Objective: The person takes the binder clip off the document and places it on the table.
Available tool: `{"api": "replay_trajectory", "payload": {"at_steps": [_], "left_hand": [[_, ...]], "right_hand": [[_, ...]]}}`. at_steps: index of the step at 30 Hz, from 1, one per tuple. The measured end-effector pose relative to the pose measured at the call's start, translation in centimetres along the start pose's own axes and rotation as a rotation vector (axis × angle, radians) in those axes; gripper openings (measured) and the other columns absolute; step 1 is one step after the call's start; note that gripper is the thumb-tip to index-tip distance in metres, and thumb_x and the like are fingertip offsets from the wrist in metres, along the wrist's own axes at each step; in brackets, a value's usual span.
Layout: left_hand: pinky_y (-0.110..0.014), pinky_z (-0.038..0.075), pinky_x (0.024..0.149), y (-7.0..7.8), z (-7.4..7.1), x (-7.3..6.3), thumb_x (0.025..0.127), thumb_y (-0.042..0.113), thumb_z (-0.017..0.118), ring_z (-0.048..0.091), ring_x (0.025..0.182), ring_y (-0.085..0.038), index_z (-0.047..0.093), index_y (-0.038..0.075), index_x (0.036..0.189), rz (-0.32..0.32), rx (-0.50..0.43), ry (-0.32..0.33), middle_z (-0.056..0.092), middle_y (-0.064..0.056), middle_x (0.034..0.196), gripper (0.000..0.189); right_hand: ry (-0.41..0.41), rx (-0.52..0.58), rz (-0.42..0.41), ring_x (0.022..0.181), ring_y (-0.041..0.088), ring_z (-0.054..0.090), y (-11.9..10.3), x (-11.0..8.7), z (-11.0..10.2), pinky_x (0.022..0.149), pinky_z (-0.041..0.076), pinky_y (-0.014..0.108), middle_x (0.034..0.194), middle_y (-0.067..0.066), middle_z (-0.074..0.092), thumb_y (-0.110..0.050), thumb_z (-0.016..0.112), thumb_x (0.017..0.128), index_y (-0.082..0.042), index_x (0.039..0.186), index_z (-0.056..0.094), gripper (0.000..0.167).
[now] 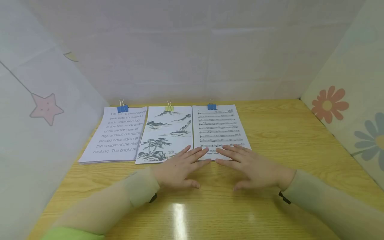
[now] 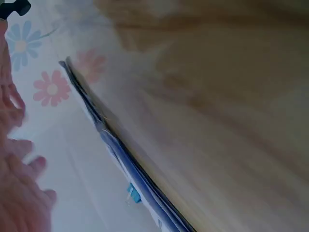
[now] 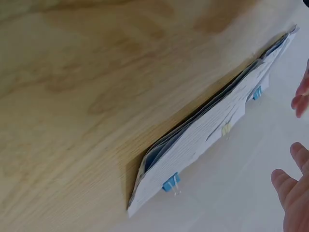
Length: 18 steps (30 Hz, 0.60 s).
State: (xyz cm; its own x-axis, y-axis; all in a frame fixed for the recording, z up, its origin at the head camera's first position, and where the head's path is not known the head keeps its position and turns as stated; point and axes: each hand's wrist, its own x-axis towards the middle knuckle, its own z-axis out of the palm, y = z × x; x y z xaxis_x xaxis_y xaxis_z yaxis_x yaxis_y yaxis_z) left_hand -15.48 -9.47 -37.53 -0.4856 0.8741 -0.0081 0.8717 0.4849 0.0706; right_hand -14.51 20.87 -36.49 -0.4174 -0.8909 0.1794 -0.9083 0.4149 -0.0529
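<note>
Three clipped stacks of paper lie side by side at the back of the table. On the left is a text stack (image 1: 120,136) with a blue binder clip (image 1: 122,109). The middle ink landscape stack (image 1: 163,128) carries a yellow binder clip (image 1: 169,108). At right is a sheet music stack (image 1: 219,128) under another blue clip (image 1: 211,106). My left hand (image 1: 181,166), fingers spread, overlaps the lower edges of the landscape and music stacks in the head view. Over the music stack's lower edge my right hand (image 1: 255,166) extends straight fingers. Both hands hold nothing.
The wooden table (image 1: 288,133) stretches to the right of the stacks and in front of them. A pale back wall (image 1: 207,66) and side walls with star and flower prints enclose it.
</note>
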Motion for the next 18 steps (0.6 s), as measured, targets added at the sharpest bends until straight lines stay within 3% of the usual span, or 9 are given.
{"api": "replay_trajectory", "payload": {"at_steps": [6,9,13,18], "left_hand": [[-0.045,-0.002,0.116,0.2,0.5,2.8,0.094,0.06,0.045,0.001,0.147,-0.027,0.022,0.013,0.154,-0.283,-0.04,-0.05,0.004,-0.01,0.161,0.08],[-0.046,0.001,0.116,-0.1,0.5,3.9,0.095,0.06,0.045,0.005,0.146,-0.03,0.021,0.013,0.154,-0.378,-0.102,-0.07,0.007,-0.012,0.16,0.079],[-0.046,0.007,0.116,-0.6,0.5,5.2,0.096,0.059,0.043,0.01,0.146,-0.032,0.02,0.013,0.154,-0.446,-0.179,-0.071,0.01,-0.012,0.16,0.077],[-0.046,0.012,0.116,-0.9,0.2,6.3,0.096,0.058,0.043,0.015,0.145,-0.033,0.021,0.013,0.154,-0.473,-0.273,-0.076,0.012,-0.013,0.159,0.077]], "right_hand": [[0.019,0.029,0.08,0.142,0.032,0.023,1.4,-0.5,0.0,0.108,0.028,0.055,0.16,0.004,0.017,-0.049,0.074,0.08,-0.017,0.152,0.03,0.091],[0.021,0.091,0.154,0.142,0.032,0.023,2.4,-0.8,0.0,0.105,0.032,0.055,0.16,0.004,0.016,-0.043,0.074,0.082,-0.018,0.153,0.027,0.089],[0.038,0.283,0.331,0.142,0.036,0.021,4.2,-1.0,-0.1,0.104,0.03,0.06,0.16,0.006,0.014,-0.033,0.069,0.089,-0.021,0.155,0.02,0.083],[0.096,0.58,0.591,0.144,0.038,0.009,7.3,-0.4,-0.4,0.106,0.017,0.067,0.161,0.008,0.009,-0.033,0.053,0.099,-0.018,0.156,0.016,0.069]]}}
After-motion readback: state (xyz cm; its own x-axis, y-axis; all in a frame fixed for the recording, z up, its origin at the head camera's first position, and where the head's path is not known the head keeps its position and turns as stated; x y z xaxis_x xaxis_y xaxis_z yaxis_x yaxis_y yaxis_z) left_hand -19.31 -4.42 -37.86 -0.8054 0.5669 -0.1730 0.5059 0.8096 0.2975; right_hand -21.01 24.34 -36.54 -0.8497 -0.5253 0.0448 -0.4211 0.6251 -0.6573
